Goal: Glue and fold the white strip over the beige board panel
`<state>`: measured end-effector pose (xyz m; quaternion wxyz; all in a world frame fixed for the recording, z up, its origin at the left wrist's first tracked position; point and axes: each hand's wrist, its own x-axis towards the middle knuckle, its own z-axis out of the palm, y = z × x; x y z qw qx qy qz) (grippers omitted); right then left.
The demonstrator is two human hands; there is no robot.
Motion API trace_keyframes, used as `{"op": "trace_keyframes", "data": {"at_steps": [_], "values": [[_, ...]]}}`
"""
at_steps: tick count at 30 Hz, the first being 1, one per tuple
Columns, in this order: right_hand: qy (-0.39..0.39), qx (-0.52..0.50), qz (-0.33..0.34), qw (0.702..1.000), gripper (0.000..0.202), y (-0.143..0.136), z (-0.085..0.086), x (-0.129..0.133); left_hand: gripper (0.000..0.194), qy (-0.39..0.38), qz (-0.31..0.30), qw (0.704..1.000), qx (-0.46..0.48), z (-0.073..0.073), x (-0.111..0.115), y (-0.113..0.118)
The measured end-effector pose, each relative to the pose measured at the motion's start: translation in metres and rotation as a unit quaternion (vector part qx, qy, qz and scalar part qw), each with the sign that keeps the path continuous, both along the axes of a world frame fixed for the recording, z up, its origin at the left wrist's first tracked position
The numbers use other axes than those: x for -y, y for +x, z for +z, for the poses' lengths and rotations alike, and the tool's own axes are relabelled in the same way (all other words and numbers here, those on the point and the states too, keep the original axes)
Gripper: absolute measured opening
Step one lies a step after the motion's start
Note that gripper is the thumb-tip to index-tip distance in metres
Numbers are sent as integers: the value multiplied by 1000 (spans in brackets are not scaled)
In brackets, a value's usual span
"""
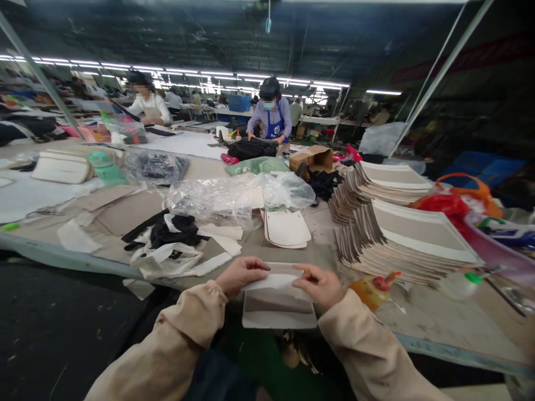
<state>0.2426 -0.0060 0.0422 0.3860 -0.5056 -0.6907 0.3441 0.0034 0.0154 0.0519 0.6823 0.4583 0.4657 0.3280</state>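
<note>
Both my hands hold one flat beige-and-white panel at the near edge of the table. My left hand pinches its upper left corner. My right hand pinches its upper right part, where a white strip is folded over the top edge. Just beyond lies a small stack of cream cut pieces. To the right rise two fanned stacks of similar beige-and-white panels.
A yellow glue bottle lies beside my right hand, a white bottle with green cap further right. Clear plastic bags, black and white scraps, a cardboard box. Two people work at the far side.
</note>
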Motion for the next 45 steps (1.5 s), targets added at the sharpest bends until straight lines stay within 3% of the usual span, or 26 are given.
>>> {"op": "trace_keyframes", "data": {"at_steps": [4, 7, 9, 12, 14, 15, 17, 19, 21, 23, 25, 28, 31, 34, 39, 42, 45], "values": [[-62, -13, -30, 998, 31, -1, 0, -8, 24, 82, 50, 994, -54, -14, -8, 8], [-92, -37, -54, 994, 34, 0, 4, -14, 21, 198, 117, 960, -159, -19, -22, -7], [-113, -57, -62, 990, 36, 4, 5, -16, 23, 263, 194, 914, -242, -20, -36, -29], [-144, -77, -43, 986, 33, 6, 5, -15, 29, 354, 305, 805, -366, -18, -54, -60], [-158, -83, -19, 984, 30, 2, 6, -12, 30, 411, 322, 746, -413, -16, -54, -65], [-159, -85, -6, 984, 29, -2, 6, -10, 29, 437, 313, 735, -412, -15, -49, -62], [-152, -93, 16, 984, 27, -11, 7, -7, 30, 483, 243, 763, -353, -12, -34, -46], [-134, -107, 36, 985, 24, -19, 8, -3, 36, 482, 91, 833, -257, -9, -14, -24], [-119, -118, 50, 985, 24, -23, 9, -1, 42, 396, -71, 901, -163, -8, 2, -5], [-112, -121, 53, 985, 26, -23, 9, -1, 39, 280, -187, 936, -106, -9, 10, 5], [-114, -117, 50, 985, 29, -17, 6, -3, 30, 206, -226, 946, -106, -11, 11, 6], [-139, -97, 69, 983, 35, -4, -2, -9, 27, 189, -142, 956, -175, -16, 2, -1], [-137, -26, 53, 989, 37, 5, -13, -17, 28, 217, -42, 941, -258, -23, -6, -6], [-93, 61, -13, 994, 39, 8, -22, -24, 27, 274, 3, 889, -368, -29, -9, -5], [-33, 172, -94, 980, 37, 3, -32, -36, 27, 359, 8, 776, -519, -32, -10, 3], [6, 235, -98, 967, 36, 0, -37, -42, 29, 372, 0, 731, -572, -34, -12, 6], [32, 288, -82, 954, 36, -3, -41, -46, 28, 378, -1, 708, -597, -36, -14, 8]]}}
